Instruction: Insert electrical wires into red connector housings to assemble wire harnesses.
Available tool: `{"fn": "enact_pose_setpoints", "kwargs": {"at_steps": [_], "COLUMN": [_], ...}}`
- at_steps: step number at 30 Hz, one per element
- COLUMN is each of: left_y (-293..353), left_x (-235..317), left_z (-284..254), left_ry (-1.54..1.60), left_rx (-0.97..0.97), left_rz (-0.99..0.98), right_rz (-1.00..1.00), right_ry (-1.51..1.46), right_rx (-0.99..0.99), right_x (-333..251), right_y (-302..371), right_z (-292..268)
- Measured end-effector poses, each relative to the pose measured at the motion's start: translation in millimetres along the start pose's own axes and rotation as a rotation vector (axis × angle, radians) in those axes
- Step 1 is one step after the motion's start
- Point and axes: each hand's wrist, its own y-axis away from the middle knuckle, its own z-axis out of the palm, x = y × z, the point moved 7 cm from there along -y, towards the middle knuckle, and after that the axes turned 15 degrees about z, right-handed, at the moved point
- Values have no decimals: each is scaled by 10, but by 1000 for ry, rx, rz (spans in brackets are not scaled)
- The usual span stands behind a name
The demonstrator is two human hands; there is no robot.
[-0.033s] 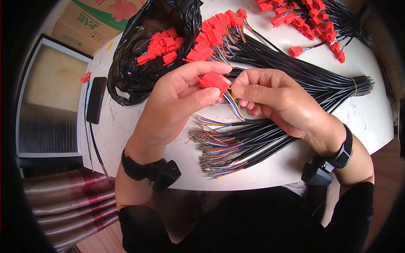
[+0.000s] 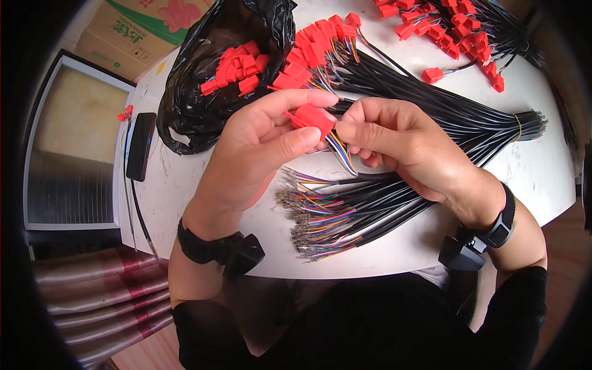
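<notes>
My left hand [image 2: 259,148] pinches a red plastic connector housing [image 2: 311,117] between thumb and fingers. My right hand [image 2: 401,145] grips thin coloured wires [image 2: 344,154] that run into the back of the housing, its fingertips touching it. Both hands hover over a bundle of black cables [image 2: 382,209] lying on the white table [image 2: 542,179]. The bundle's stripped coloured ends with metal terminals [image 2: 302,222] fan out toward me. Both wrists wear black bands.
An open black plastic bag [image 2: 185,105] at upper left holds loose red housings [image 2: 237,65]. Cables fitted with red housings [image 2: 320,43] lie behind my hands, and more lie at upper right [image 2: 456,31]. A black phone [image 2: 140,145] lies at the table's left edge, near a cardboard box [image 2: 123,31].
</notes>
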Motion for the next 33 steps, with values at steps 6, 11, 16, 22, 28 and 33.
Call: {"fn": "enact_pose_setpoints", "kwargs": {"at_steps": [6, 11, 16, 22, 28, 33], "left_y": [-15, -7, -9, 10, -43, -50], "left_x": [22, 36, 19, 13, 107, 155], "left_z": [-27, 2, 24, 58, -204, -346], "left_ry": [-20, -32, -61, -56, -96, -149], "left_rx": [13, 0, -18, -1, 190, 314], "left_rz": [35, 20, 4, -6, 175, 268], "right_rz": [-266, -255, -340, -296, -498, -239], "right_ry": [348, 412, 359, 375, 297, 526], "right_rx": [146, 184, 222, 219, 265, 83], "right_x": [-130, -140, -146, -117, -340, -174], "right_y": [64, 84, 104, 92, 185, 111], "right_z": [1, 40, 32, 28, -61, 125]}}
